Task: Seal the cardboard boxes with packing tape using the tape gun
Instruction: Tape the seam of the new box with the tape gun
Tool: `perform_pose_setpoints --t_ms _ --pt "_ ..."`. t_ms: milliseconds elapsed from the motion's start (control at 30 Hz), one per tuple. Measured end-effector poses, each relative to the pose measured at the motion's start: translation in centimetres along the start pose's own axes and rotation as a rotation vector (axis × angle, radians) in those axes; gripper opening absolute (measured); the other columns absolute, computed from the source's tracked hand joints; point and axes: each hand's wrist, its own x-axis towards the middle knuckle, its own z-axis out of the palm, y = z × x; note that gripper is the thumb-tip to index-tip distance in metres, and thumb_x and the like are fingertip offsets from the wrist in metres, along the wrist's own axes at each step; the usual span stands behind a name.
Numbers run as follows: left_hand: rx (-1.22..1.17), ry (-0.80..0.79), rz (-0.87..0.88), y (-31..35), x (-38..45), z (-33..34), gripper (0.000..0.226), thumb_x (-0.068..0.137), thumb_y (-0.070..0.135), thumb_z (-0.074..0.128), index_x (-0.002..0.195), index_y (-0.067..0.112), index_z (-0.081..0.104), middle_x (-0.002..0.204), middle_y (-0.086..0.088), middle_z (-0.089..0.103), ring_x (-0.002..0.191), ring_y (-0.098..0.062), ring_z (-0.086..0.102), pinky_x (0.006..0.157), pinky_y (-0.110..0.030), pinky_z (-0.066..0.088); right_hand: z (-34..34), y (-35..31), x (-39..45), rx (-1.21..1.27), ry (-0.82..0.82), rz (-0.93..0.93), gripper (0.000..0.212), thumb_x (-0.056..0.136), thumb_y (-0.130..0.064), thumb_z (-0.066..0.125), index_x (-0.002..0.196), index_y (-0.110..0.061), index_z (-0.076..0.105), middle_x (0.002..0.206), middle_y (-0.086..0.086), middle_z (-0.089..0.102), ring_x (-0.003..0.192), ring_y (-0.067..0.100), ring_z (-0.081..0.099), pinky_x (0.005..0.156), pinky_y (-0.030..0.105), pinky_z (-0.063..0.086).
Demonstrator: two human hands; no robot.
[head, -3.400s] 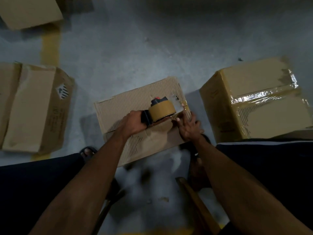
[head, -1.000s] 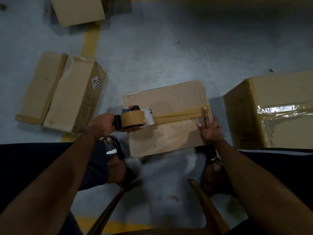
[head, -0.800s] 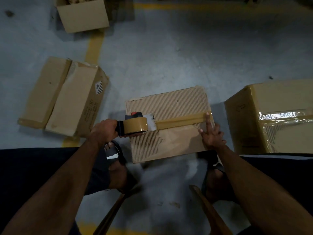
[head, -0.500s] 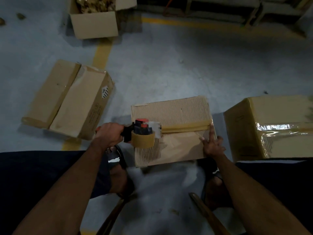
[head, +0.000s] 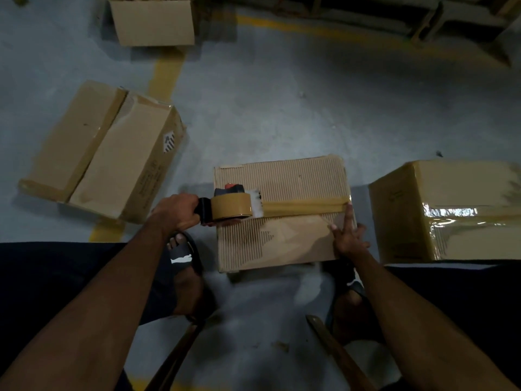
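Resting on a grey concrete floor (head: 282,108), a ribbed cardboard box (head: 282,179) sits between the person's feet, with a taped box (head: 451,210) close on its right. A tan tape strip (head: 304,208) crosses its top. The left hand (head: 176,211) is wrapped tight around the tape gun (head: 229,204) at the box's left edge. The right hand (head: 348,235), fingers spread flat, presses the strip's right end.

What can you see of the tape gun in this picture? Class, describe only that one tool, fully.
The tape gun lies at the left edge of the middle cardboard box. It has a black handle, a red part on top, a tan roll and a pale, blurred front plate. The left hand grips the handle. A tan strip of tape runs from it across the box top to the right hand.
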Motion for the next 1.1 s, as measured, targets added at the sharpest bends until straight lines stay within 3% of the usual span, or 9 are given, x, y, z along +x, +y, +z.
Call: perform_pose_setpoints --t_ms 300,433,533,600,667,767,900,1000,1100 --pt "-0.112 -0.057 -0.018 -0.3 0.3 0.9 0.026 0.09 0.034 0.067 0.103 0.012 0.065 0.106 -0.013 0.069 0.09 -0.031 0.065 0.077 -0.038 0.052 0.1 0.1 -0.1 0.015 0.027 0.014 0.073 0.104 -0.061 0.035 0.161 -0.047 -0.01 0.16 0.028 0.019 0.137 0.05 0.032 0.113 0.071 0.022" --pt "-0.1 -0.069 -0.003 0.1 0.5 0.5 0.028 0.09 0.035 0.067 0.105 0.011 0.065 0.108 -0.013 0.069 0.093 -0.032 0.066 0.08 -0.041 0.054 1.2 -1.3 -1.6 -0.224 0.131 -0.049 0.067 0.106 -0.057 0.032 0.161 -0.048 -0.003 0.171 0.013 0.002 0.152 0.053 0.005 0.113 0.081 0.01" --pt "-0.09 -0.065 -0.009 0.7 0.4 0.3 0.028 0.092 0.034 0.065 0.107 0.011 0.065 0.11 -0.013 0.069 0.095 -0.031 0.066 0.08 -0.04 0.053 3.5 -3.7 -3.3 -0.346 0.096 -0.103 0.075 0.099 -0.068 0.012 0.164 -0.037 -0.007 0.172 0.006 -0.011 0.156 0.045 -0.006 0.116 0.074 0.003" --pt "-0.073 -0.052 -0.013 1.1 0.3 0.2 0.028 0.093 0.034 0.064 0.109 0.011 0.065 0.11 -0.012 0.068 0.098 -0.031 0.065 0.079 -0.037 0.051 5.6 -5.7 -4.3 -0.41 0.033 -0.2 0.078 0.101 -0.067 0.011 0.164 -0.027 -0.01 0.172 0.007 -0.014 0.157 0.04 -0.006 0.121 0.067 0.005" --pt "-0.064 -0.056 -0.019 1.3 0.2 0.2 0.028 0.093 0.035 0.064 0.11 0.012 0.065 0.11 -0.011 0.068 0.098 -0.031 0.065 0.079 -0.038 0.051 7.9 -7.8 -5.5 -0.401 -0.019 -0.336 0.077 0.105 -0.064 0.019 0.165 -0.021 -0.004 0.172 0.009 -0.01 0.158 0.037 -0.003 0.124 0.06 0.007" --pt "-0.073 -0.037 -0.008 1.3 0.0 0.1 0.029 0.091 0.037 0.065 0.108 0.013 0.065 0.108 -0.009 0.069 0.095 -0.029 0.066 0.078 -0.038 0.052 10.8 -10.9 -6.7 -0.29 -0.073 -0.504 0.075 0.103 -0.063 0.021 0.164 -0.019 0.019 0.171 0.013 0.014 0.156 0.036 0.013 0.124 0.057 0.017" --pt "-0.079 -0.015 0.015 1.2 -0.2 0.0 0.028 0.091 0.037 0.064 0.105 0.013 0.065 0.103 -0.008 0.068 0.089 -0.027 0.064 0.074 -0.036 0.051 10.9 -11.2 -5.5 -0.298 0.002 -0.66 0.05 0.103 -0.048 0.04 0.144 -0.021 0.05 0.148 0.007 0.05 0.137 0.03 0.044 0.107 0.052 0.041" --pt "-0.093 -0.014 0.017 1.2 -0.2 0.0 0.028 0.09 0.036 0.065 0.107 0.013 0.065 0.104 -0.009 0.068 0.091 -0.029 0.066 0.079 -0.04 0.054 7.5 -8.8 -3.1 -0.274 0.111 -0.597 0.04 0.102 -0.042 0.044 0.138 -0.029 0.055 0.138 0.0 0.056 0.124 0.022 0.053 0.101 0.045 0.048" --pt "-0.099 -0.012 0.014 1.0 -0.3 0.1 0.028 0.091 0.036 0.065 0.107 0.013 0.065 0.105 -0.009 0.068 0.092 -0.029 0.066 0.08 -0.04 0.054 3.2 -5.7 -0.9 -0.227 0.216 -0.441 0.039 0.099 -0.039 0.046 0.129 -0.021 0.062 0.128 0.009 0.059 0.115 0.031 0.056 0.096 0.048 0.051"
